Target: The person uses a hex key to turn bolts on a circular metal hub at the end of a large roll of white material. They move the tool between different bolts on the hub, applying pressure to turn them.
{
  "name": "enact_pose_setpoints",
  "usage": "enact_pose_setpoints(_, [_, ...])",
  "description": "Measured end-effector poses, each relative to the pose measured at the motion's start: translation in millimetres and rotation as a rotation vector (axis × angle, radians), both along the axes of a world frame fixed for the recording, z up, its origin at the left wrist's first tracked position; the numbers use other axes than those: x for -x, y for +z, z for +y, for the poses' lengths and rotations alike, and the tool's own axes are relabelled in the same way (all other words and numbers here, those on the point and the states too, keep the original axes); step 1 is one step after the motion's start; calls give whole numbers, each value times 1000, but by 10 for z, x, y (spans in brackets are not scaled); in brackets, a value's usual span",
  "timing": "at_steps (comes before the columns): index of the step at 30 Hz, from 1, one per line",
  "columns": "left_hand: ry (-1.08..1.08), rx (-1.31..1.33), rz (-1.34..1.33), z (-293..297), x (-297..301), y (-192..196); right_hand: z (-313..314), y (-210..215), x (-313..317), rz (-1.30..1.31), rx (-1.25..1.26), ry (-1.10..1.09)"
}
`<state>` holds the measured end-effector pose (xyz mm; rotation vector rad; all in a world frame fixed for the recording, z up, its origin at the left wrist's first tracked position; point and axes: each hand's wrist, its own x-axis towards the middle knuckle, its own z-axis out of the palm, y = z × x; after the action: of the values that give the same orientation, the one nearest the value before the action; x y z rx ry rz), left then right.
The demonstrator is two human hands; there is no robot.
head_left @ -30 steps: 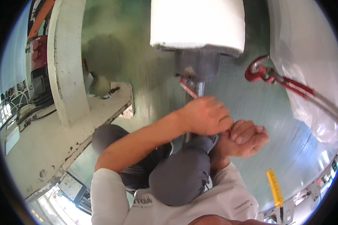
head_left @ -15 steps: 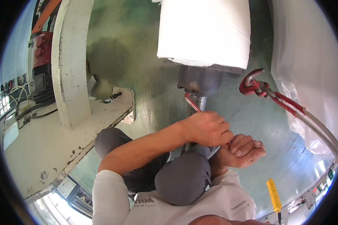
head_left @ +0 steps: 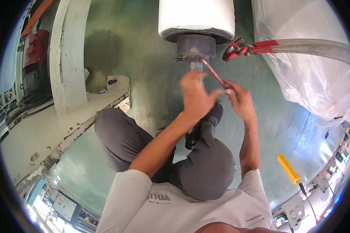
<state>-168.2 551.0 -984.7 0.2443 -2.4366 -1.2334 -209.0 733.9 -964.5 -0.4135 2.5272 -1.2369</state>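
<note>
A red hex key runs slantwise from the dark round collar at the end of a large white roll. Its upper end meets the collar's lower edge. My right hand pinches the key's lower end between thumb and fingers. To its left, my left hand is blurred by motion, thumb stretched out toward the key's end and fingers apart, with nothing visible in it. Behind that hand a metal shaft comes out of the collar, partly hidden by the fingers.
Right of the collar hangs a red hook on a grey strap. Plastic-wrapped material stands at the right. A chipped white machine frame rises at the left. A yellow pendant control hangs at lower right.
My hands were together below the key; now they are farther forward and apart. My left hand has left the key, and my right pinches its end. The key now slants more to the right.
</note>
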Motion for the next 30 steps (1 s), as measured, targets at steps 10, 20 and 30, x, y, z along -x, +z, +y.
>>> enact_pose_setpoints(10, [-100,-1172,-1108,-357,-550,-1083,58,-220,254,-364,27,70])
enact_pose_setpoints(20, [146,-782,-894,-110,-441,-743,457,-1116,116,-456,357,-244])
enact_pose_setpoints(30, [270,-275,-1116,28,-448,-442,-232,-61,-118,-328,242,-138])
